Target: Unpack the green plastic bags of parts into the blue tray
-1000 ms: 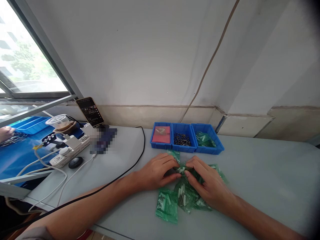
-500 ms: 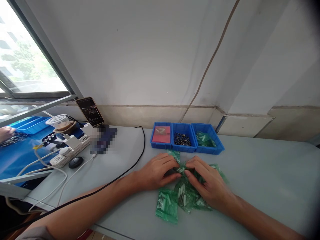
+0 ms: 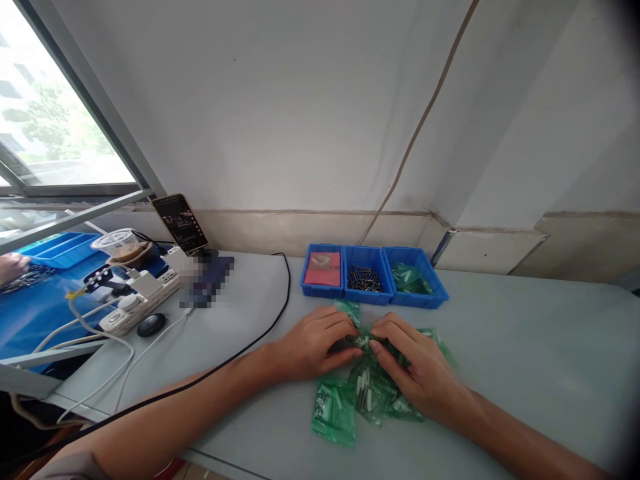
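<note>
Pale wall (image 3: 300,120) stood behind the grey surface (image 3: 530,353). Near three blue bins (image 3: 367,299), the left hand (image 3: 320,340) and right hand (image 3: 420,363) both pinched a green bag (image 3: 363,340) between them. Too hard a pull might have torn its thin plastic and scattered the contents; the right hand, over other green bags (image 3: 334,412), might have snagged one and dragged it.

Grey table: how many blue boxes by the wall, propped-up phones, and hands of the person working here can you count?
Blue boxes: 3
Propped-up phone: 1
Hands, left hand and right hand: 2
Total: 6
</note>
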The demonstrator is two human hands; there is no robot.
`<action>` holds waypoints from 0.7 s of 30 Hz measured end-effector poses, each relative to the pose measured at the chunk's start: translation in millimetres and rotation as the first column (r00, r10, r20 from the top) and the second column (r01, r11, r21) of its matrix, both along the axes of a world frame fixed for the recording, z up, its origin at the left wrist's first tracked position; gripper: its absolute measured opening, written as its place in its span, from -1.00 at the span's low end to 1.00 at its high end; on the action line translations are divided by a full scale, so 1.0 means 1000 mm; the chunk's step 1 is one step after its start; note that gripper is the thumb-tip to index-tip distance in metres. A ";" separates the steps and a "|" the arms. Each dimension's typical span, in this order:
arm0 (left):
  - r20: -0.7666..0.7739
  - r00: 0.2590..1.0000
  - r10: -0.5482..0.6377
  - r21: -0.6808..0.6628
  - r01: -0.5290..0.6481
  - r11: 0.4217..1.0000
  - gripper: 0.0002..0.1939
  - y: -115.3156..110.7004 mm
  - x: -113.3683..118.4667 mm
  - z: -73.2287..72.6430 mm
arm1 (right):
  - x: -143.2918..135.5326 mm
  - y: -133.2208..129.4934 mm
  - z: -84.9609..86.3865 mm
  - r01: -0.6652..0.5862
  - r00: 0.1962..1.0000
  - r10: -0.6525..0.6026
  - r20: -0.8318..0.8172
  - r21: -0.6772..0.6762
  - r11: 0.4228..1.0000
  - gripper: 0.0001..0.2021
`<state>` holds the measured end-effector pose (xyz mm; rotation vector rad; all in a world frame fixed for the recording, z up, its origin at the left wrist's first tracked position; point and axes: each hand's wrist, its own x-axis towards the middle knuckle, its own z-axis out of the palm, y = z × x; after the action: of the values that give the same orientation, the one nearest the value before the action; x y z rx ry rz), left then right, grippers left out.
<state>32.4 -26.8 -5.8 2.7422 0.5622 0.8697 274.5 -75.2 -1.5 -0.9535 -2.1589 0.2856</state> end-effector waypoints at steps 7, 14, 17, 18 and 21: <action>0.018 1.000 -0.007 0.021 0.007 1.000 -0.75 0.000 0.000 0.000 | 0.001 0.001 -0.002 0.001 1.000 0.000 0.015 -0.025 1.000 -0.90; -0.003 1.000 -0.004 0.023 0.004 1.000 -0.73 0.001 0.000 -0.002 | 0.002 0.001 -0.002 -0.008 0.999 0.010 0.050 -0.047 0.999 -0.84; -0.001 1.000 -0.011 0.026 0.011 1.000 -0.72 0.001 0.000 -0.001 | 0.003 0.002 -0.005 -0.028 0.998 0.030 0.053 -0.033 0.999 -0.84; -0.004 1.000 -0.013 0.025 0.013 1.000 -0.72 0.001 0.000 -0.001 | 0.004 0.002 -0.006 -0.041 0.998 0.043 0.049 -0.024 0.999 -0.84; -0.016 1.000 -0.024 0.025 0.024 0.999 -0.71 0.001 0.000 -0.001 | 0.005 0.002 -0.006 -0.074 0.997 0.074 0.032 -0.001 0.997 -0.83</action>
<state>32.2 -26.0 -6.5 2.7748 0.5236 0.8556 279.1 -72.9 -7.7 -0.8845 -2.2271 0.3077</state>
